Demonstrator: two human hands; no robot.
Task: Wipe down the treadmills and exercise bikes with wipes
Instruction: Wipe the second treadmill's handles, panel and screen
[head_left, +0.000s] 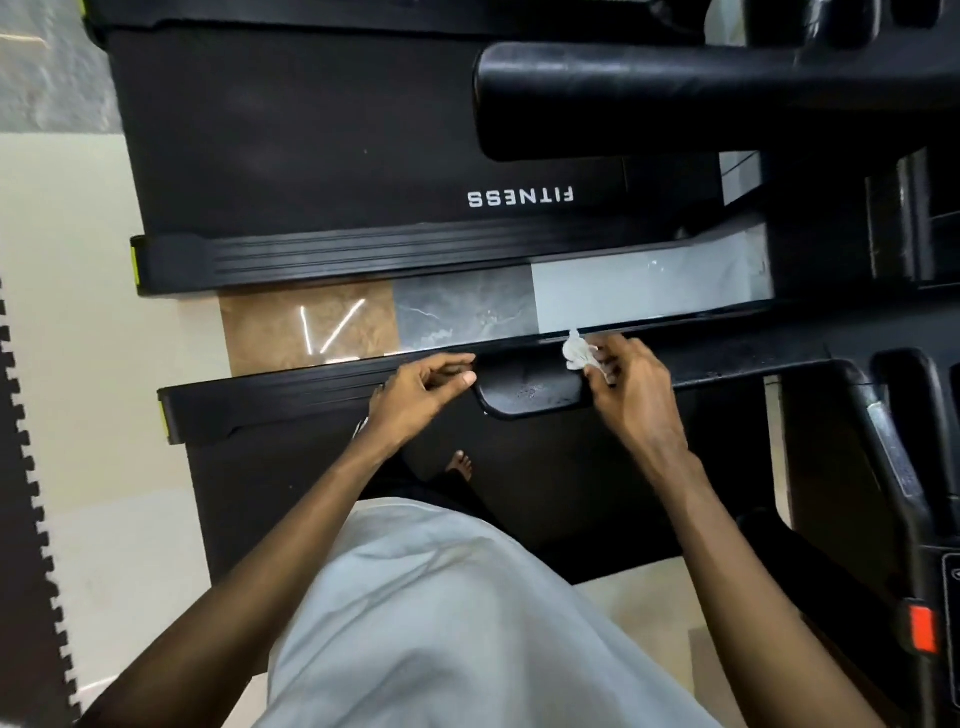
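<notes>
I stand on a black treadmill and look down at its left handrail, a short black padded arm with dusty specks. My right hand pinches a small crumpled white wipe against the rail's far edge. My left hand rests at the rail's left tip with fingers curled together, and I cannot make out anything in it. A second treadmill marked FITNESS lies beyond, its black side rail running parallel.
A strip of tiled floor separates the two treadmills. The console frame with a red safety key stands at the right. A thick black handlebar of the far machine hangs at top right. Black interlocking mat edges the left.
</notes>
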